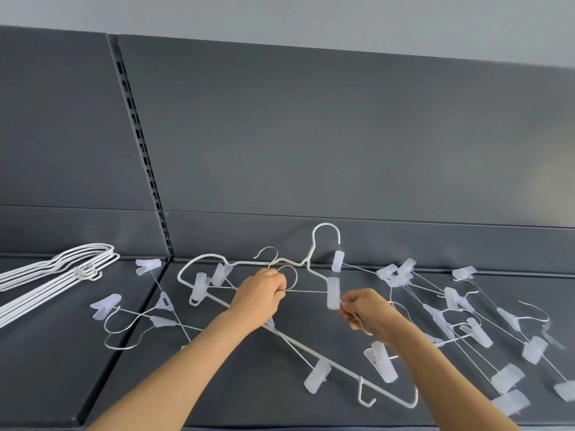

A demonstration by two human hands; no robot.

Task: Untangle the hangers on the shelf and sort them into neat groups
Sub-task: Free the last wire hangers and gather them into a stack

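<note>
Landmark: large hanger (342,368), lying on shelf (217,384), hook toward back panel (342,135).
- Far left of it: stack of plain hangers (62,275), well apart, on the neighbouring shelf section.
- Just left: two crossed clip hangers (149,318), over the shelf seam.
- Behind-left: slotted upright (140,141), rising from the seam.
- Right: tangle of clip hangers (466,321), overlapping one another, reaching the large hanger's right arm.
- Over its middle: single clip hanger (333,293), with left hand (261,293) at the hook end and right hand (367,312) at the clip end.
</note>
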